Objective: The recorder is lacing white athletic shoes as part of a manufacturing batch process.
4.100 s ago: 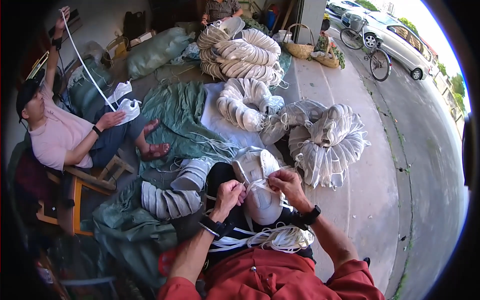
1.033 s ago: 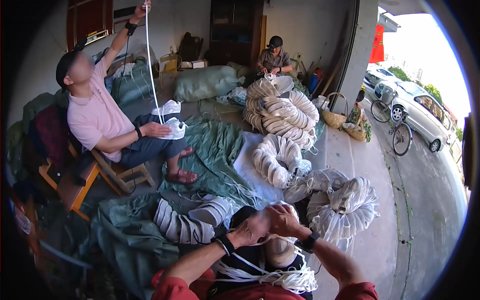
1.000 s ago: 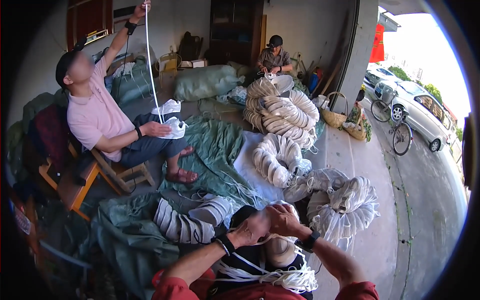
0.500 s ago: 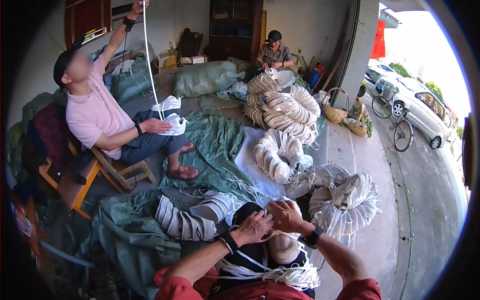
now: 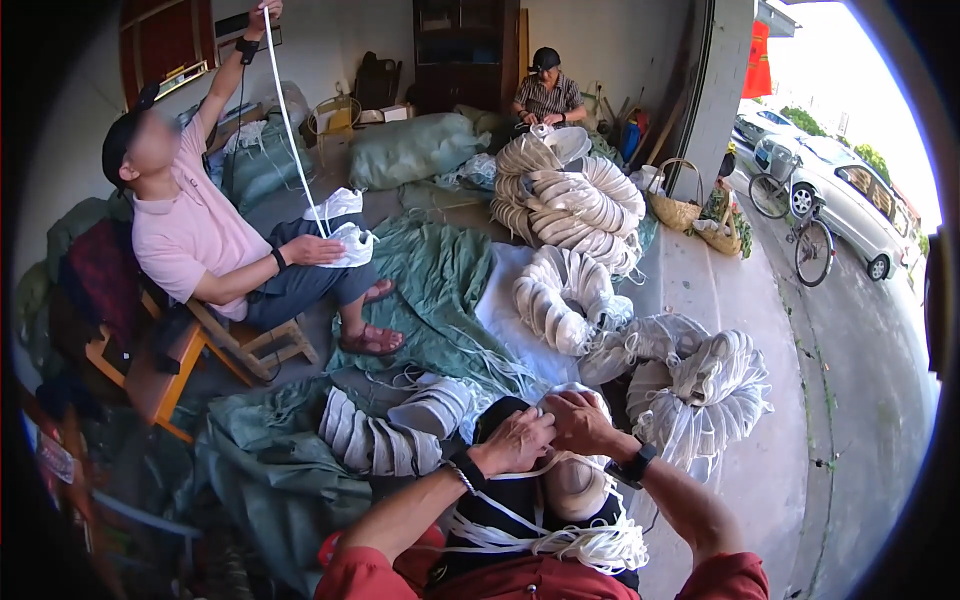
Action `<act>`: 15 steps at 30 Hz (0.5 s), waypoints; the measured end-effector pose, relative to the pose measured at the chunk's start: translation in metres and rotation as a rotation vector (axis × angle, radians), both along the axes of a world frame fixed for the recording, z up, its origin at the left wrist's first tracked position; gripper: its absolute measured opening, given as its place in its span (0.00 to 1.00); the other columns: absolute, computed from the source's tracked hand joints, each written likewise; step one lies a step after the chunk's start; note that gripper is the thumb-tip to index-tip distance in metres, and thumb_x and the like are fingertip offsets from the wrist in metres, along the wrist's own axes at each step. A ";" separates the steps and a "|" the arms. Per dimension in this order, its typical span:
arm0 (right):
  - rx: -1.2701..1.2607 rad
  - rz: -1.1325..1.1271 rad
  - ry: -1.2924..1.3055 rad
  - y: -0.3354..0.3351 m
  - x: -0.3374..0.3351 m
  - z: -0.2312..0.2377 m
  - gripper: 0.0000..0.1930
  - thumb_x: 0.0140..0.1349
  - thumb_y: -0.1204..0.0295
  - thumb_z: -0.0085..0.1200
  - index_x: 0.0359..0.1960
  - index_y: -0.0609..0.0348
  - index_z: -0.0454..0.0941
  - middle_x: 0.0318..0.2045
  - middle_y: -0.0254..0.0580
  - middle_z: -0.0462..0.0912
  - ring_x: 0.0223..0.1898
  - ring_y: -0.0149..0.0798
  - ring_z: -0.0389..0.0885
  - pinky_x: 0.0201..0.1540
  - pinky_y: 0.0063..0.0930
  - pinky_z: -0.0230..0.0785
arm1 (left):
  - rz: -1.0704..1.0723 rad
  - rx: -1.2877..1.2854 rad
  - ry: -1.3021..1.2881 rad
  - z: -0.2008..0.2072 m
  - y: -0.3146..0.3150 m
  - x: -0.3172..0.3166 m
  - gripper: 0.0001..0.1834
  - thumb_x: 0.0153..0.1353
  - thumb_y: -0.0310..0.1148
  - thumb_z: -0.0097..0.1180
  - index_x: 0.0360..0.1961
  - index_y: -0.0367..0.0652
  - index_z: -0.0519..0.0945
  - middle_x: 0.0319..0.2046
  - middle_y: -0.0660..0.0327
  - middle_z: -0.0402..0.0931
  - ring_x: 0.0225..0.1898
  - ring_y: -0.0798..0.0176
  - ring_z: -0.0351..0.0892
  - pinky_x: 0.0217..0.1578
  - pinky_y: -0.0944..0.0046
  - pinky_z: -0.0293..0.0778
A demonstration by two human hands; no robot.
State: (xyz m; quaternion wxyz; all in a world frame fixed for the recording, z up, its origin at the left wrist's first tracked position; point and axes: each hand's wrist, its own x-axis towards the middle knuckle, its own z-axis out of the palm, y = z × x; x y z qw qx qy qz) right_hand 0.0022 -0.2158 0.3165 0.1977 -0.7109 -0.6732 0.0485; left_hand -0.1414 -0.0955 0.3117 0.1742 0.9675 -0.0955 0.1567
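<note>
On my lap rests a white shoe (image 5: 578, 488), its rounded toe toward me. Both hands meet over its far end, fingers bent and pinching close together. My left hand (image 5: 517, 440) is closed on a white shoelace at the shoe's opening; the fingertips are partly hidden. Closed at the shoe's upper edge is my right hand (image 5: 585, 422), the back of it covering what lies under the fingers. Loose white lace loops down between my wrists. A bundle of white shoelaces (image 5: 600, 545) lies across my lap, below the toe.
Nested white shoes (image 5: 375, 440) lie left of my knees, and ringed shoe stacks (image 5: 700, 385) sit to the right. Green sacking (image 5: 270, 480) covers floor at left. A seated co-worker (image 5: 190, 220) stretches a lace upward; another person (image 5: 549, 95) sits behind the larger stacks.
The view has shifted slightly, so the surroundings sit a little lower and further right. My hands stay together at the shoe, with small finger movements; the lace by my left hand now loops differently.
</note>
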 end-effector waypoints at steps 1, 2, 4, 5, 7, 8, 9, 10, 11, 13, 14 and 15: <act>0.010 0.032 -0.003 -0.001 -0.001 0.004 0.35 0.41 0.59 0.63 0.52 0.58 0.65 0.49 0.49 0.70 0.54 0.49 0.64 0.57 0.44 0.50 | -0.001 -0.011 -0.010 0.000 0.000 0.000 0.10 0.43 0.30 0.59 0.29 0.43 0.74 0.32 0.58 0.68 0.37 0.52 0.68 0.38 0.56 0.66; 0.010 0.033 0.002 0.000 -0.001 0.005 0.35 0.41 0.59 0.63 0.52 0.58 0.65 0.49 0.49 0.70 0.54 0.49 0.64 0.57 0.44 0.50 | -0.001 -0.011 -0.005 -0.001 -0.002 0.001 0.10 0.43 0.30 0.59 0.29 0.43 0.74 0.32 0.58 0.68 0.37 0.52 0.68 0.38 0.56 0.66; -0.002 0.033 0.026 -0.001 -0.002 0.006 0.31 0.41 0.59 0.61 0.48 0.59 0.67 0.48 0.45 0.69 0.54 0.48 0.62 0.55 0.45 0.50 | 0.033 -0.007 -0.041 -0.002 -0.005 0.004 0.08 0.43 0.29 0.58 0.27 0.43 0.75 0.32 0.58 0.68 0.36 0.53 0.68 0.38 0.56 0.66; -0.004 0.036 -0.001 -0.001 -0.001 0.003 0.31 0.41 0.59 0.61 0.48 0.60 0.67 0.48 0.44 0.68 0.54 0.48 0.62 0.54 0.44 0.50 | 0.026 -0.007 -0.035 -0.002 -0.005 0.004 0.08 0.43 0.29 0.58 0.27 0.43 0.75 0.32 0.58 0.68 0.36 0.53 0.68 0.38 0.56 0.66; -0.016 0.033 -0.021 -0.002 -0.001 0.000 0.31 0.41 0.59 0.61 0.48 0.59 0.67 0.48 0.44 0.68 0.54 0.47 0.62 0.54 0.44 0.51 | 0.034 -0.025 -0.054 -0.003 -0.006 0.003 0.06 0.44 0.29 0.56 0.26 0.43 0.75 0.31 0.58 0.68 0.35 0.54 0.68 0.37 0.57 0.66; -0.027 0.036 -0.047 -0.003 -0.001 -0.001 0.31 0.41 0.59 0.61 0.47 0.59 0.67 0.48 0.44 0.68 0.54 0.47 0.61 0.54 0.44 0.51 | 0.023 -0.027 -0.044 -0.003 -0.007 0.003 0.06 0.44 0.29 0.56 0.26 0.43 0.75 0.31 0.58 0.68 0.35 0.54 0.68 0.37 0.57 0.66; -0.007 0.033 -0.051 -0.003 0.000 -0.002 0.31 0.41 0.58 0.61 0.47 0.59 0.67 0.48 0.43 0.68 0.54 0.47 0.62 0.54 0.44 0.51 | 0.031 -0.015 -0.069 -0.003 -0.007 0.003 0.06 0.44 0.30 0.56 0.25 0.44 0.75 0.30 0.59 0.68 0.35 0.54 0.68 0.36 0.57 0.65; -0.062 0.051 -0.117 -0.002 0.005 -0.008 0.36 0.41 0.57 0.62 0.52 0.60 0.64 0.51 0.45 0.67 0.56 0.48 0.61 0.55 0.44 0.50 | 0.033 -0.002 -0.091 -0.003 -0.008 0.003 0.05 0.44 0.31 0.56 0.25 0.44 0.75 0.30 0.59 0.69 0.35 0.55 0.68 0.36 0.58 0.65; -0.050 0.042 -0.096 -0.002 0.005 -0.009 0.37 0.41 0.57 0.62 0.52 0.60 0.64 0.52 0.46 0.67 0.56 0.48 0.61 0.56 0.44 0.49 | 0.031 -0.026 -0.124 -0.002 -0.008 0.003 0.06 0.44 0.31 0.56 0.25 0.44 0.76 0.29 0.59 0.69 0.34 0.55 0.68 0.34 0.58 0.65; -0.024 0.032 -0.085 -0.002 0.006 -0.013 0.39 0.41 0.55 0.63 0.54 0.59 0.62 0.52 0.46 0.67 0.57 0.48 0.60 0.57 0.45 0.48 | 0.046 -0.021 -0.127 0.001 -0.010 0.003 0.06 0.44 0.32 0.56 0.24 0.44 0.76 0.29 0.59 0.69 0.32 0.54 0.68 0.34 0.58 0.65; -0.040 0.011 -0.028 -0.001 0.004 -0.008 0.39 0.41 0.56 0.63 0.55 0.59 0.62 0.53 0.48 0.67 0.57 0.48 0.61 0.57 0.45 0.48 | 0.045 -0.026 -0.139 0.003 -0.009 0.003 0.06 0.44 0.32 0.57 0.24 0.43 0.75 0.29 0.59 0.69 0.32 0.54 0.68 0.34 0.57 0.66; -0.013 -0.004 0.027 -0.001 0.005 -0.012 0.38 0.41 0.56 0.62 0.54 0.60 0.63 0.52 0.48 0.68 0.57 0.48 0.61 0.58 0.44 0.47 | 0.033 -0.031 -0.123 0.003 -0.008 0.003 0.06 0.43 0.31 0.57 0.22 0.42 0.75 0.28 0.59 0.69 0.32 0.54 0.68 0.34 0.57 0.66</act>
